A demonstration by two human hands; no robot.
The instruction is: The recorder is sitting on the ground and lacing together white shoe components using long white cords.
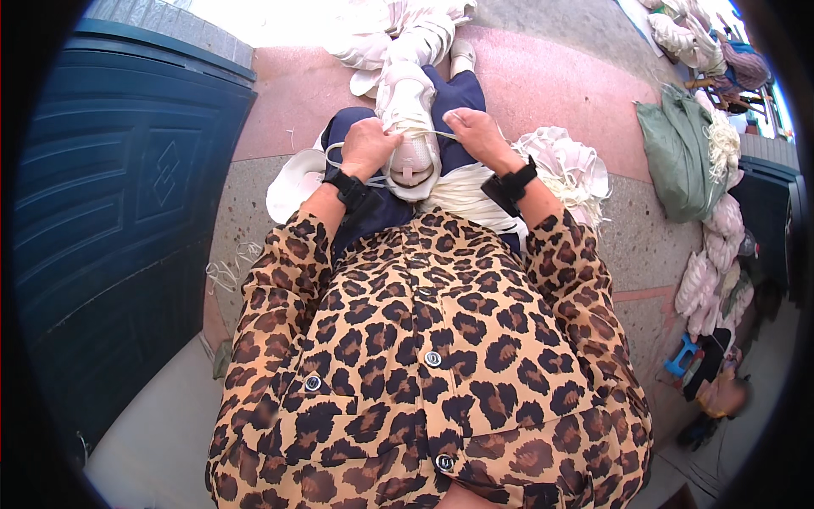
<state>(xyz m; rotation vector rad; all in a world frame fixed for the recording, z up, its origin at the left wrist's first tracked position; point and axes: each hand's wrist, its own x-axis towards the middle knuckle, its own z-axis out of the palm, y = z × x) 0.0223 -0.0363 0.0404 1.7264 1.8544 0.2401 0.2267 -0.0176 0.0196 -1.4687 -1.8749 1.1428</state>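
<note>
Between my knees lies a white shoe upper (412, 159), its rounded end turned toward me. More white uppers (424, 42) stretch away from it in a row. A pale shoelace (435, 132) runs across the upper from one hand to the other. My left hand (366, 146) is closed on the lace at the upper's left side, and a loop of lace hangs by its wrist. On the other side, my right hand (480, 136) pinches the lace, held off the upper. A bundle of cream laces (471, 192) lies by my right thigh, partly under my right forearm.
A blue metal door (136, 161) stands at the left. White uppers (564, 161) are piled beside my right leg. Farther right are a green sack (678, 153), pinkish-white bundles (699, 284) and a small blue stool (681, 356). Another person (725, 394) is at the lower right.
</note>
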